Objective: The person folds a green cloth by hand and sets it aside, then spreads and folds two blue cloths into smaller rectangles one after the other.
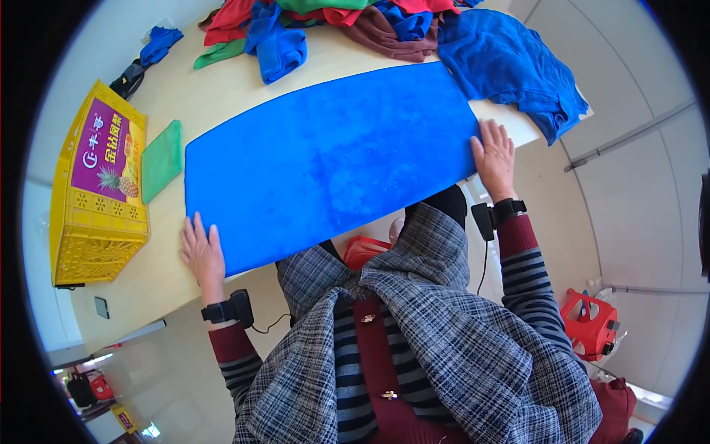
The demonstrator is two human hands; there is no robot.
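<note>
A blue cloth [333, 163] lies spread flat on the pale table, its near edge running along the table's front. It looks like a towel, with darker patches toward its middle and right. My left hand [203, 251] rests at its near left corner, fingers stretched out. At the right end, my right hand [495, 155] lies with fingers extended along the cloth's edge. Neither hand grips anything. Left of the cloth is a folded green cloth [162, 161], leaning toward a yellow plastic crate [100, 233].
Crumpled red, green, brown and blue cloths [392, 29] are heaped along the far side. A larger blue cloth [510, 66] hangs over the far right corner of the table. A small dark flat object [102, 308] lies near the left front edge. A red plastic stool [589, 325] stands at right.
</note>
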